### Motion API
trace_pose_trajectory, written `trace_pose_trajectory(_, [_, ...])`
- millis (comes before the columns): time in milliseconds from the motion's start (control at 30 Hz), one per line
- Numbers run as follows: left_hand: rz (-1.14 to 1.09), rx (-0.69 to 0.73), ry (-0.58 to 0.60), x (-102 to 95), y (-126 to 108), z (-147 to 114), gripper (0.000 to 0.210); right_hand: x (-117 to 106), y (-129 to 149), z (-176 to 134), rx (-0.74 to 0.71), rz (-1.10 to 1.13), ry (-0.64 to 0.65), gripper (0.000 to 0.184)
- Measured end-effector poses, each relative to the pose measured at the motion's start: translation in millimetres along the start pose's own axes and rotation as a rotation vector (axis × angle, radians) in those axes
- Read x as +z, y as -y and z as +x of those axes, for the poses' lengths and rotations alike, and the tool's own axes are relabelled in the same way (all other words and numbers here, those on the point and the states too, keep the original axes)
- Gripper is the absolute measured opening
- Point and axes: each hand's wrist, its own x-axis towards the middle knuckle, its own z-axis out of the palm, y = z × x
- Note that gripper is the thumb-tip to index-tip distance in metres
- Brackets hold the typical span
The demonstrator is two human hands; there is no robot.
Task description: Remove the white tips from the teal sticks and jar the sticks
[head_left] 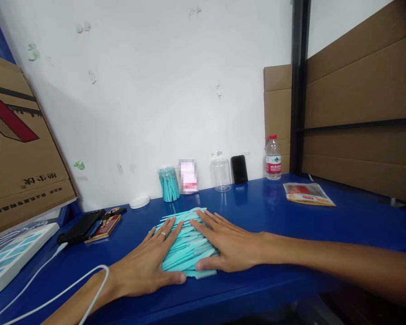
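A pile of thin turquoise sticks [186, 250], which look like wrapped strips, lies on the blue table [257, 293] in front of me. My left hand [152, 259], with a ring on one finger, rests on the pile's left side, fingers spread. From the right, my right hand [228, 246] lies over the pile, its fingers stretched out too. Both thumbs sit at the near edge of the pile. Behind it stands a clear jar filled with similar turquoise sticks [169, 186]. A second clear jar [222, 176], seemingly with nothing in it, stands farther right.
Along the wall are a white lid [140, 201], a blurred pink card [188, 177], a black phone [239, 169] and a water bottle [273, 159]. A snack packet [307, 194] lies right. Left are a black pouch [81, 226], a white tray [20, 257] and a white cable [98, 271].
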Motion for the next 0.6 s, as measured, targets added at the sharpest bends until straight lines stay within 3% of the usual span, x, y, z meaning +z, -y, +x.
trace_pose_trajectory(300, [-0.016, 0.048, -0.105, 10.9, 31, 17, 0.085, 5, -22, 24, -0.003, 0.066, -0.031, 0.089])
trace_pose_trajectory(600, [0.005, 0.026, -0.102, -3.1, 55, 55, 0.089, -4, -52, 56, -0.015, -0.027, -0.053, 0.088])
